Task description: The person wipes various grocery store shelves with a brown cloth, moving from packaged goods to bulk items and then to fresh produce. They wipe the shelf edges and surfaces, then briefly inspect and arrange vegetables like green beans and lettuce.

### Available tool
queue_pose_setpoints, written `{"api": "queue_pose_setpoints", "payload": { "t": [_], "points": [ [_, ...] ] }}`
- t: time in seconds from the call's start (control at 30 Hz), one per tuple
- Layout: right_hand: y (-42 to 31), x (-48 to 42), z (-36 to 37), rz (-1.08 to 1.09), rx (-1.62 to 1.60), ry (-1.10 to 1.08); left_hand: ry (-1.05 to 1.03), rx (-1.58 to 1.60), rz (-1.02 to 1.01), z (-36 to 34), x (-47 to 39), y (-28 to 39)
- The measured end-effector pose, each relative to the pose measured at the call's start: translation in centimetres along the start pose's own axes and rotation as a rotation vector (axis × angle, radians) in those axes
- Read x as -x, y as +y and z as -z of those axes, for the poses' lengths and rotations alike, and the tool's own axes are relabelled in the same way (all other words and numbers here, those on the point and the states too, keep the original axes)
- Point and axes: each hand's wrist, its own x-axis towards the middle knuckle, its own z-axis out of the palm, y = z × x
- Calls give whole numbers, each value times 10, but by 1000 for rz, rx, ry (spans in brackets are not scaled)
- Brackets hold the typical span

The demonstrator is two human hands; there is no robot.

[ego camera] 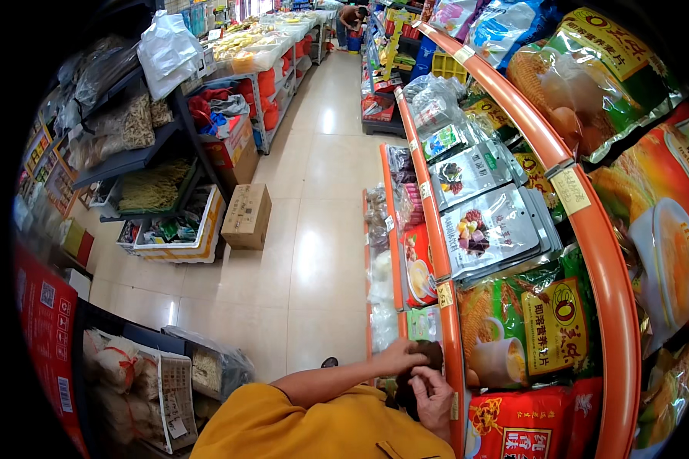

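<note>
Close to my body, at the orange-edged shelf, my left hand (401, 356) has its fingers closed around a soft-looking dark brown item (429, 351). What exactly that item is cannot be told, as both hands partly cover it. Just below, my right hand (433, 393) has its bent fingers on the lower part of the same item. Beside the hands, a green and yellow bag of instant cereal (522, 333) lies on the shelf. A red food bag (522, 421) is nearer to me. Behind the left hand shows a pale green packet (424, 325) on a lower tier.
On the right, orange shelf rails (594, 224) curve past silver pouches (488, 229) and large cereal bags. A tiled aisle (321, 229) runs ahead. A cardboard box (247, 217) and a foam crate (178, 241) stand left. Far off, a person (349, 26) bends over a blue bucket (354, 45).
</note>
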Motion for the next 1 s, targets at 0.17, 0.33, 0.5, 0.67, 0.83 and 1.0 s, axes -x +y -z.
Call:
{"api": "queue_pose_setpoints", "payload": {
  "t": [0.17, 0.33, 0.5, 0.67, 0.83, 1.0],
  "points": [
    [8, -28, -28, 72, 314, 198, 212, 760, 326, 50, -1, 27],
    [15, -58, -53, -244, -294, -115, 90, 445, 346, 97, -2, 20],
    [15, -83, -88, -145, -550, 22, 90, 431, 342, 123, 3, -8],
    [-17, -111, -105, -100, -380, 229, 85, 658, 406, 137, -12, 28],
    [0, -151, -73, -388, -506, -83, 51, 786, 456, 148, -44, 9],
    [7, -198, -63, -339, -975, 11, -2, 857, 190, 140, -70, 31]
  ]
}}
